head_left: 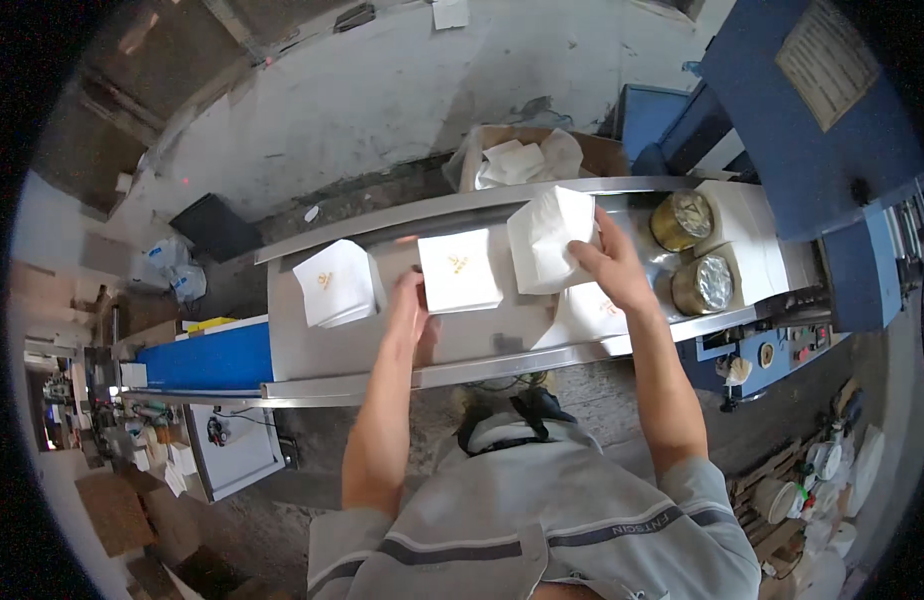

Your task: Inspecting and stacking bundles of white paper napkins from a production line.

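Note:
A stack of white paper napkins [460, 270] with a small gold print lies in the middle of a metal trough. My left hand [410, 305] has its fingers curled against that stack's left edge, partly hidden by it. My right hand [614, 262] grips a bunch of white napkins [550, 240] by its right side, thumb on top, tilted above the trough. Below it, more printed napkins [590, 312] are partly covered by the held bunch. Farther left sits another printed napkin stack [337, 285], slightly fanned and apart from my hands.
Two round metal weights or cans [702, 284] stand at the trough's right, beside a white paper strip [750, 245] and a blue machine [812, 90]. Raised metal rails [462, 372] edge the trough. A blue belt [207, 358] continues left. Behind stands a box with crumpled paper [512, 163].

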The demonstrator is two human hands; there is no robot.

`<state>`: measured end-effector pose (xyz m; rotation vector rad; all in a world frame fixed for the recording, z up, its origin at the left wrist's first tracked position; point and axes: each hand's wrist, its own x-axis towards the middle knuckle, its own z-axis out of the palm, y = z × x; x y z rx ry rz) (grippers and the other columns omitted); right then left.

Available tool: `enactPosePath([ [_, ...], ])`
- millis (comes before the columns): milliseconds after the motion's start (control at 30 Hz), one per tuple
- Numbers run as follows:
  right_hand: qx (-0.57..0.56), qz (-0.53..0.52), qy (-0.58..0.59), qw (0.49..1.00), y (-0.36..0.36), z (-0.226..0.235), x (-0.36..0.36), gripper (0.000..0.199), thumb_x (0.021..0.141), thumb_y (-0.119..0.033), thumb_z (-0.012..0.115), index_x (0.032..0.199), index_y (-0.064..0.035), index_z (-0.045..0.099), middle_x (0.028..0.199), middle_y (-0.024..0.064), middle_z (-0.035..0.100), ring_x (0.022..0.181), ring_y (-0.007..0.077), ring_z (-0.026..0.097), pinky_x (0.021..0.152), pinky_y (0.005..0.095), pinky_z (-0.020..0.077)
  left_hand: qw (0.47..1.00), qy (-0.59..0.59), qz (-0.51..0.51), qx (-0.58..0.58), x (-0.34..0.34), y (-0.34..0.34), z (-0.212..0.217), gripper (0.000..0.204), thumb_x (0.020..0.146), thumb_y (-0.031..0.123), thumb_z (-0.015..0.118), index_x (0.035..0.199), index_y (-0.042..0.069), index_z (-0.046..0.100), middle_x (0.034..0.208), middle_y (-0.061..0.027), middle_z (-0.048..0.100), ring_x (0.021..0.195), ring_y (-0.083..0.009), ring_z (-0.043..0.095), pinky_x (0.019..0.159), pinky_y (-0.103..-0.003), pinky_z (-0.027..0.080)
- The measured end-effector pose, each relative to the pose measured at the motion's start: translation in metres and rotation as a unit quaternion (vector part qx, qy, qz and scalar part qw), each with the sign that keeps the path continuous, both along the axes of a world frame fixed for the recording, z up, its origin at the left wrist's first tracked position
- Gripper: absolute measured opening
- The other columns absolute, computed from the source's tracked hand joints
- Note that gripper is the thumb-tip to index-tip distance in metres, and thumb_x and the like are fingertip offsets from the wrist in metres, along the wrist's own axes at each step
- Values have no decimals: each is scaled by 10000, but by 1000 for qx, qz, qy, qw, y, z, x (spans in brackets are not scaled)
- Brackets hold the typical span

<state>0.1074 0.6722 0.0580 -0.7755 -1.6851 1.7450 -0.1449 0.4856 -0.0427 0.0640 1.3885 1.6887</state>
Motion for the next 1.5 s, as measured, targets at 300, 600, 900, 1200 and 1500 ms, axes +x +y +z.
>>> enactPosePath([
  [300,146,-20,-214,966,-10,-18,-21,684,830,-74,586,1436,58,295,1227,236,587,1046,251,621,867,342,487,961,260,-97,2,77,42,61,413,969,261,555,1270,-19,511,1165,-104,601,1071,-174,567,920,-293,446],
  [600,54,48,-138,988,-2,-47,-18,652,855,-204,712,1363,83,422,1224,193,604,1119,226,571,965,321,432,986,73,-152,18,83,83,37,601,949,385,584,1314,-72,447,1194,-134,577,1036,-166,591,825,-270,486],
  [900,3,38,-90,995,1,-55,-11,604,852,-213,679,1325,84,451,1041,156,668,875,198,641,769,318,510,977,91,-184,49,82,92,46,570,877,353,694,1238,-47,505,1092,-140,629,928,-184,646,757,-306,535],
  [1200,22,-42,-59,997,-6,-4,6,495,879,-166,657,1270,89,494,1038,118,664,915,129,610,789,280,494,992,12,-119,51,79,79,79,392,825,94,547,1179,-73,522,1089,-177,615,985,-288,639,863,-399,525],
  [1500,-30,16,43,998,-4,17,20,424,916,-132,631,1269,67,504,1119,85,635,971,103,587,840,259,483,987,-44,-90,128,70,72,83,376,911,133,509,1219,-83,504,1185,-186,591,1088,-293,606,946,-430,489],
])
